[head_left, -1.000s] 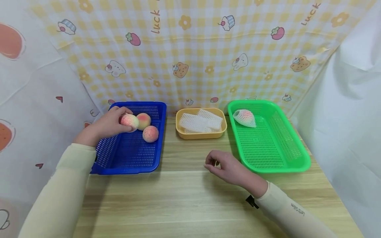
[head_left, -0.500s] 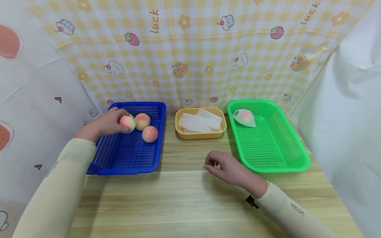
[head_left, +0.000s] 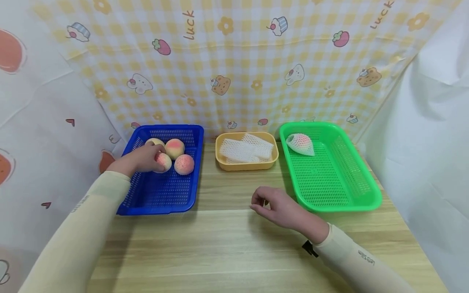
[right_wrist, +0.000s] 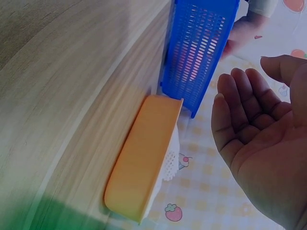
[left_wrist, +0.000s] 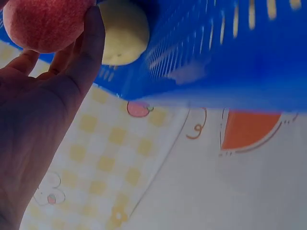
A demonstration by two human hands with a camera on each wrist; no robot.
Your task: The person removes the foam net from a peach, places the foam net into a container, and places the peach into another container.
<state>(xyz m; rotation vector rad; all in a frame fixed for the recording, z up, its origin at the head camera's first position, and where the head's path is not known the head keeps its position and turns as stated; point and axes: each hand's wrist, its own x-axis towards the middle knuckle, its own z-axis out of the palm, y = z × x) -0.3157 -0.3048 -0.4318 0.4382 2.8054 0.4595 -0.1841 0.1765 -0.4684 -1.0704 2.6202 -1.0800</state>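
Note:
Over the blue basket, my left hand grips a pink and yellow peach, partly covered by the fingers. In the left wrist view, fingers and thumb curve round the pink peach, with a paler peach beyond. Around it lie a yellow peach behind the hand, a pink-topped peach, and a speckled pink one. My right hand hovers low over the table, fingers loosely curled; its cupped palm holds nothing in the right wrist view.
A small orange-yellow tray with white foam nets stands at the middle back. To its right is a green basket holding one peach in a foam net. A checked cloth hangs behind the table.
My left hand first shifts slightly left, then comes forward and right over the basket. A yellow peach behind it now shows. The right hand stays where it was.

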